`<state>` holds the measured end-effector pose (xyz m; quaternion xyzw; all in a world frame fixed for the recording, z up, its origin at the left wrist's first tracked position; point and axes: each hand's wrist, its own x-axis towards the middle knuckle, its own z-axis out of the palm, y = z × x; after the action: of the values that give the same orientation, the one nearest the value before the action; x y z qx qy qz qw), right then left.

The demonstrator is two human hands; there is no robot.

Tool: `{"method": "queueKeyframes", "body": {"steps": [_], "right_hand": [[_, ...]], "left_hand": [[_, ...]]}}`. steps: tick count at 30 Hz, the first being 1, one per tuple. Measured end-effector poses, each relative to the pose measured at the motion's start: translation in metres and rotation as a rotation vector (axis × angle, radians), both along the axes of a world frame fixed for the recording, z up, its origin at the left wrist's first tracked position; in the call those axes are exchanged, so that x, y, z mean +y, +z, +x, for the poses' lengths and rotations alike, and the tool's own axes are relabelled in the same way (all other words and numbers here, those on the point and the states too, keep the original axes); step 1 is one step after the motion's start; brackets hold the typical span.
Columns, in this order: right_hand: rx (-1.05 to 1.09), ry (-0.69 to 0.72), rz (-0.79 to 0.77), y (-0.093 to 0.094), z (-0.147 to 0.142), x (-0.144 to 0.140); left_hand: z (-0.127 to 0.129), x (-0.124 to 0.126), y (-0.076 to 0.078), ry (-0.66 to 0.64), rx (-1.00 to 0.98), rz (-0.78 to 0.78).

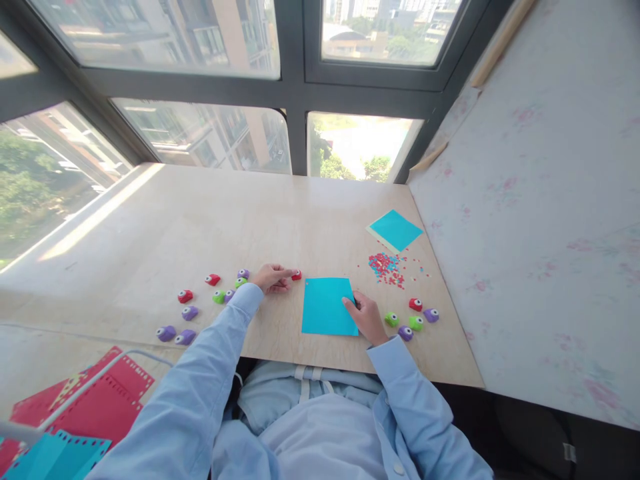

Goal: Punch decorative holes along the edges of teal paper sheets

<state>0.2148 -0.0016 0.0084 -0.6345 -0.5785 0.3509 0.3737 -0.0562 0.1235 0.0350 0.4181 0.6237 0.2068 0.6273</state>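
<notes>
1. A grey-framed window (297, 93) spans the far side of the room, with buildings and greenery beyond the glass; a flower-patterned wall (540, 200) rises at right.
2. A pale wooden table (225, 213) stretches beneath the window, in front of a person in a light blue shirt.
3. Red sheets (103, 397) with holes along their edges lie at lower left, beside a blue sheet (63, 457) similarly perforated and partly behind a white rail (95, 390).
4. A blue paper square (327, 307) lies flat between the two hands, a small pale spot near its upper left corner.
5. A second blue square (397, 230) rests farther back at right, over a pale sheet.
6. The right hand (367, 317) is clamped on the near square's right edge, thumb on top. The left hand (274, 277) points its index finger rightward, other fingers curled; whether they grip anything cannot be told.
7. A red punch (297, 275) sits right at the left index fingertip, just beside the square's upper left corner.
8. More small punches, red, green and purple, flank the hands: nine at left (189, 313), five at right (416, 323).
9. Red and blue paper dots (385, 267) are scattered beyond the right hand.
</notes>
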Motion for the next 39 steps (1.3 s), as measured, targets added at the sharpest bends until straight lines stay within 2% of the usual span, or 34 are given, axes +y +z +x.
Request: {"method": "queueKeyframes", "body": {"steps": [4, 11, 19, 23, 25, 28, 31, 33, 39], "right_hand": [[0.012, -0.039, 0.042, -0.001, 0.001, -0.003], [0.054, -0.188, 0.176, -0.013, 0.003, -0.003], [0.135, -0.176, 0.144, -0.018, 0.006, -0.002], [0.168, -0.183, 0.122, -0.016, 0.006, -0.002], [0.176, -0.179, 0.115, -0.016, 0.006, -0.003], [0.179, -0.174, 0.109, -0.018, 0.007, -0.004], [0.159, -0.174, 0.116, -0.021, 0.007, -0.007], [0.141, -0.174, 0.127, -0.023, 0.007, -0.009], [0.093, -0.172, 0.159, -0.021, 0.004, -0.011]], "left_hand": [[0.001, -0.003, 0.003, 0.021, -0.005, -0.001], [0.0, -0.009, 0.005, -0.038, -0.057, 0.061], [0.014, -0.03, -0.016, 0.025, 0.16, 0.39], [0.018, -0.035, -0.018, -0.043, 0.37, 0.586], [0.019, -0.036, -0.017, -0.053, 0.43, 0.611], [0.018, -0.036, -0.014, 0.033, 0.268, 0.509], [0.013, -0.041, -0.013, 0.229, 0.021, 0.458], [0.009, -0.045, -0.013, 0.33, -0.075, 0.467], [0.003, -0.063, -0.012, 0.393, -0.2, 0.482]]}}
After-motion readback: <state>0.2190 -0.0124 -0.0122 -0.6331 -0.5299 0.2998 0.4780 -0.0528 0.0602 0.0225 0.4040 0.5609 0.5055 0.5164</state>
